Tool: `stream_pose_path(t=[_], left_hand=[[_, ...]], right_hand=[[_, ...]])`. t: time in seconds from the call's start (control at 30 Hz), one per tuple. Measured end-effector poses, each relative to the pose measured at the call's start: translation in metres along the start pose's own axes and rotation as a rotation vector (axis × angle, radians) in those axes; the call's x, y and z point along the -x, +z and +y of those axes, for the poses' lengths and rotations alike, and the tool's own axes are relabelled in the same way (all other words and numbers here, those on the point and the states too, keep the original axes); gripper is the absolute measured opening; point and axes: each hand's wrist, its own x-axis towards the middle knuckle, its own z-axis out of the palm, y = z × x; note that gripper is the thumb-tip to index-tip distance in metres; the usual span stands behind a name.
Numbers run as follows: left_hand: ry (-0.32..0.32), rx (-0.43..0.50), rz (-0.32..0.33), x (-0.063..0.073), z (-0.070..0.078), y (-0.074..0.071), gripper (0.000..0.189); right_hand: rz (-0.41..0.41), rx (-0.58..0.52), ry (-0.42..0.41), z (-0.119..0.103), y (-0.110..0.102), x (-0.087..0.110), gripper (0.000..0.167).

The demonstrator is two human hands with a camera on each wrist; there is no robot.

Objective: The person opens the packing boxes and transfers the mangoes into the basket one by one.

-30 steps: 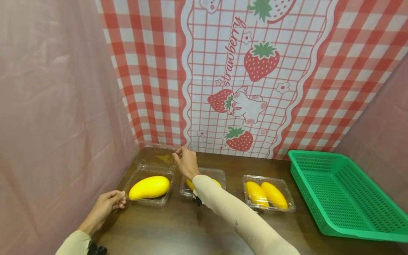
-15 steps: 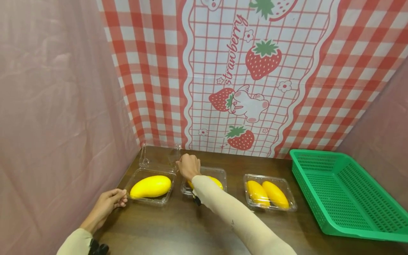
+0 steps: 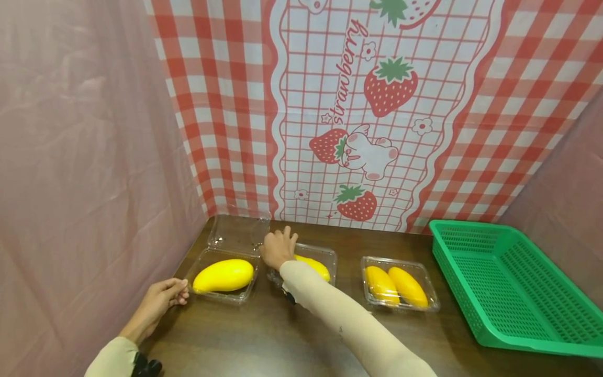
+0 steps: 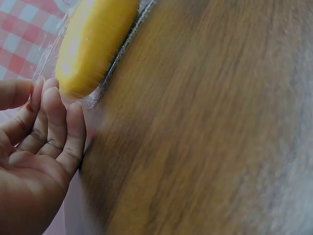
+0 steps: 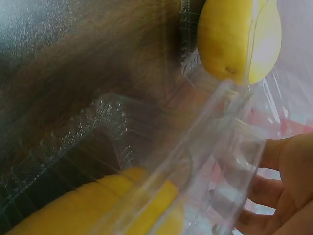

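A yellow mango (image 3: 223, 275) lies in the base of a clear plastic clamshell container (image 3: 235, 299) at the left. Its clear lid (image 3: 237, 233) stands raised at the back. My left hand (image 3: 160, 303) pinches the container's near left corner between thumb and forefinger, as the left wrist view shows. Above the left side of the middle clear container (image 3: 325, 251) is my right hand (image 3: 279, 248), fingers extended and spread, partly covering another mango (image 3: 314, 268). In the right wrist view, the right fingers (image 5: 266, 191) show behind clear plastic; whether they touch it I cannot tell.
A third clear container (image 3: 426, 269) holds two yellow mangoes (image 3: 394, 287) on the brown wooden table (image 3: 245, 335). Beyond it stands a green plastic basket (image 3: 523, 293). Pink cloth hangs at both sides, with a checked strawberry cloth (image 3: 348, 136) at the back.
My right hand has come down and slightly right from the raised lid's upper edge, and its fingers have spread. The lid stays raised. My left hand stays at its corner.
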Motion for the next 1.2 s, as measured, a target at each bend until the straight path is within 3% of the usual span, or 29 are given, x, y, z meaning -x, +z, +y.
stream_pose_path(t=[0.37,0.73,0.9,1.2], left_hand=[[0.017,0.003,0.006,0.001,-0.001,0.001,0.031],[0.008,-0.008,0.001,0.002,0.000,0.001,0.032],[-0.001,-0.014,-0.003,0.002,0.001,0.001,0.031],[-0.006,-0.022,-0.006,0.004,0.002,0.001,0.032]], right_hand=[[-0.071,0.034,-0.009,-0.001,0.013,0.001,0.024],[-0.122,0.044,-0.026,0.000,0.014,0.003,0.030],[-0.113,0.073,-0.046,0.000,0.013,0.006,0.031],[-0.025,0.162,-0.104,0.001,0.011,0.009,0.029]])
